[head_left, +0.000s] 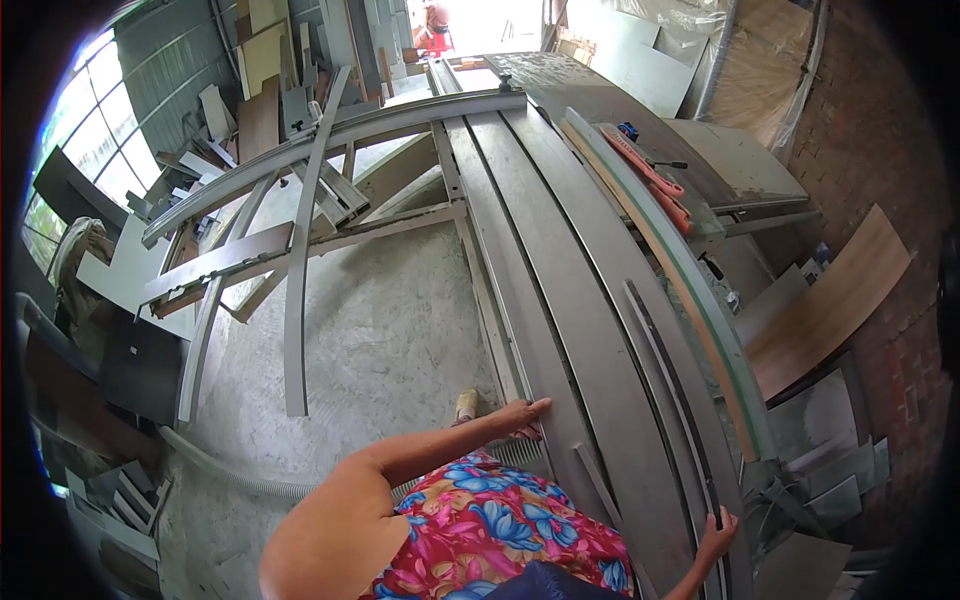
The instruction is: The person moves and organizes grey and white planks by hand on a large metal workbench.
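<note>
A long grey board lies lengthwise on the sliding table of a panel saw. My left hand rests flat on the board's near left edge, fingers stretched out. My right hand grips the near end of a thin dark strip that runs along the board's right side. A pale fence rail with a green edge runs beside that strip. My flowered clothing fills the bottom of the view.
Orange clamps lie on the saw's right table. The saw's outrigger frame sticks out to the left over a dusty concrete floor. Offcuts are piled at left; wood panels lean by the brick wall. A person in red stands far back.
</note>
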`<state>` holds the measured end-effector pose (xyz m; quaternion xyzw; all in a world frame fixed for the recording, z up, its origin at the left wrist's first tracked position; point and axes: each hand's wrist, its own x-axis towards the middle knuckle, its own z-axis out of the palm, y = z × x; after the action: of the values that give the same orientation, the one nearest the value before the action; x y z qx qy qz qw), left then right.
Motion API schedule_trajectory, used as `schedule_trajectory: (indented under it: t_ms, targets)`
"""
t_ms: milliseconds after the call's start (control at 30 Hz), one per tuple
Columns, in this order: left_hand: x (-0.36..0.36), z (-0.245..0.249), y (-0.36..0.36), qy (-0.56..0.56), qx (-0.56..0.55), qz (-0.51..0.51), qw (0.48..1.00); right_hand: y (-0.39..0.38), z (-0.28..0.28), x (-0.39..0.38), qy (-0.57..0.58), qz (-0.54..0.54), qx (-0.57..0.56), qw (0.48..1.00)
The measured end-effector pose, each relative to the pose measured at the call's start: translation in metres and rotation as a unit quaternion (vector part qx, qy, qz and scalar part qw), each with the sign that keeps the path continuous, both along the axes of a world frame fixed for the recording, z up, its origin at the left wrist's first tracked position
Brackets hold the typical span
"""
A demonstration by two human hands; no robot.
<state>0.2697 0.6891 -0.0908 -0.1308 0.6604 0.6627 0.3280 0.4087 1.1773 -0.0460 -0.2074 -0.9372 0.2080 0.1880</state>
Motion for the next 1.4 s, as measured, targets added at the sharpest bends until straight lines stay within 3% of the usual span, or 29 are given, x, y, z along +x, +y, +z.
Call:
schedule_trajectory:
  t_ms: [133,267,367,533,933,1067,1167,1200,1300,1333,1400]
  targets:
    - [0.008,0.014,0.007,0.013,-0.029,-0.053,0.998,-0.017,0.009,-0.028,0.030,0.054,-0.020,0.998]
    - [0.015,-0.018,0.024,0.018,0.026,-0.030,0.999,-0.048,0.017,-0.071,0.050,0.102,-0.017,0.993]
    - [0.023,-0.013,0.030,0.021,0.036,-0.049,0.998,-0.062,0.021,-0.098,0.054,0.134,-0.014,0.989]
    - [0.035,0.018,0.031,0.030,-0.009,-0.129,0.991,-0.086,0.027,-0.142,0.057,0.146,0.004,0.988]
    - [0.052,0.045,0.038,0.011,0.042,-0.170,0.985,-0.144,0.039,-0.242,0.069,0.164,0.051,0.983]
    - [0.056,0.026,0.046,0.017,0.020,-0.171,0.985,-0.154,0.040,-0.270,0.092,0.163,0.059,0.981]
    - [0.051,0.007,0.045,0.006,-0.028,-0.228,0.973,-0.167,0.045,-0.277,0.088,0.158,0.050,0.982]
    - [0.050,0.047,0.039,0.019,-0.015,-0.253,0.967,-0.168,0.046,-0.276,0.083,0.156,0.050,0.983]
    - [0.049,0.035,0.033,0.007,0.047,-0.193,0.980,-0.160,0.050,-0.262,0.098,0.191,0.077,0.974]
    - [0.036,0.031,0.024,-0.055,0.062,-0.195,0.977,-0.155,0.051,-0.254,0.096,0.190,0.089,0.973]
    - [0.008,0.000,0.003,-0.072,0.015,-0.102,0.992,-0.143,0.056,-0.230,0.093,0.190,0.109,0.971]
